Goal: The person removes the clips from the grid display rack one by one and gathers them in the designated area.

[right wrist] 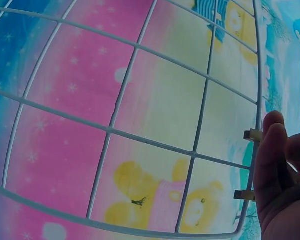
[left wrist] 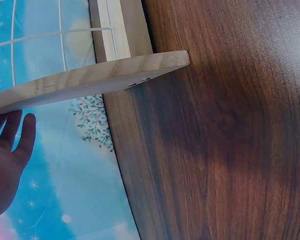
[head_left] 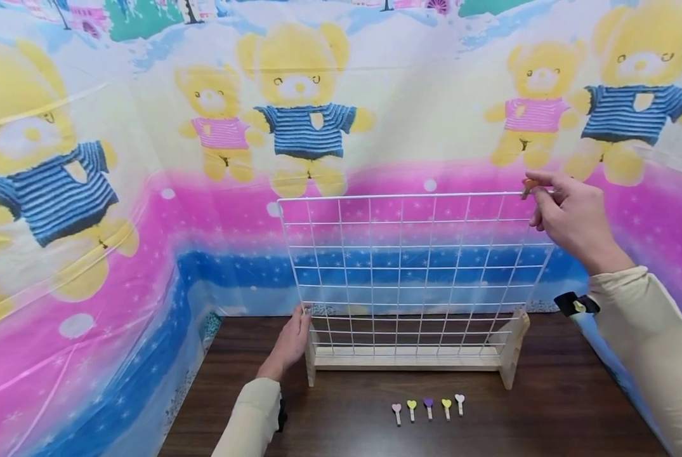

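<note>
My right hand [head_left: 575, 212] pinches an orange-topped clothespin [head_left: 530, 185] at the upper right corner of the white wire grid [head_left: 398, 196]. Seen in the right wrist view, two small wooden jaw ends lie across the grid's end wire beside the fingers; the hand covers the rest of them. Lower down, my left hand [head_left: 288, 339] touches the left upright of the wooden stand [head_left: 403, 365] that holds the grid. In the left wrist view its fingers [left wrist: 25, 142] are extended, tips against the upright's outer face.
Several heart-topped clothespins lie in a row on the dark wood table [head_left: 341, 425] before the stand, among them a pink one [head_left: 396, 412], a purple one [head_left: 429, 407] and a white one [head_left: 460, 404]. A bear-printed cloth [head_left: 420, 127] hangs behind and at both sides.
</note>
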`<state>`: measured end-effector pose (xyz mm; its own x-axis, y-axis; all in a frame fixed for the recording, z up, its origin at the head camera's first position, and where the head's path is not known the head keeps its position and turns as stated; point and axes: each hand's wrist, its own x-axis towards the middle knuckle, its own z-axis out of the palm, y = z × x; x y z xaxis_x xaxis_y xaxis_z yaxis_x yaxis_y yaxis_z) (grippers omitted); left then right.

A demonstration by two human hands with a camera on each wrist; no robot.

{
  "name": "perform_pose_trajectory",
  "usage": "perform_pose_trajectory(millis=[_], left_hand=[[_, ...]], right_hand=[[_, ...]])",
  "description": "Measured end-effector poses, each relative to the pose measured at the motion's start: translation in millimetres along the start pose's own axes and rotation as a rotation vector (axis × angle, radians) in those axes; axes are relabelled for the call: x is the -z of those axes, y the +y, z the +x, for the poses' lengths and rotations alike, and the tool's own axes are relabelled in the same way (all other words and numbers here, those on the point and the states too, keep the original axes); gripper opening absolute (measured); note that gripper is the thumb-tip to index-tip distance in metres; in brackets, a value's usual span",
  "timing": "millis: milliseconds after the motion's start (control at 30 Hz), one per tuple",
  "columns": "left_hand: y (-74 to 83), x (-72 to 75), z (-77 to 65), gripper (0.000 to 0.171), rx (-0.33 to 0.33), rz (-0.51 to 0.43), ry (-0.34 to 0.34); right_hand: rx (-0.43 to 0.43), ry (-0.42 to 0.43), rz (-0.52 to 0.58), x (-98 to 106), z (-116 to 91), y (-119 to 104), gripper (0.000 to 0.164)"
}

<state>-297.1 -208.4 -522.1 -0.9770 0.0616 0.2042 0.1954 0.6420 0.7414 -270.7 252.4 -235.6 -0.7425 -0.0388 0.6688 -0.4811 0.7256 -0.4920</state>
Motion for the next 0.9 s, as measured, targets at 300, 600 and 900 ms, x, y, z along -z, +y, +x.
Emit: perform_pose_trajectory(millis=[300, 600, 900], left_hand=[[-0.8, -1.9, -1.1, 0.034, -0.017, -0.001, 0.021], [1.0, -1.1, -0.4, 0.035, -0.017, -0.001, 0.024], [2.7, -1.1, -0.6, 0.043, -0.017, 0.005, 0.013]], right_hand=[[-0.010, 0.023, -0.012, -1.4, 6.8, 5.1, 0.027], [0.072, 0.072, -0.070, -2.6, 1.9, 6.2, 0.022], [0.071, 0.132, -0.018, -4.9, -0.3, 4.9, 0.020]])
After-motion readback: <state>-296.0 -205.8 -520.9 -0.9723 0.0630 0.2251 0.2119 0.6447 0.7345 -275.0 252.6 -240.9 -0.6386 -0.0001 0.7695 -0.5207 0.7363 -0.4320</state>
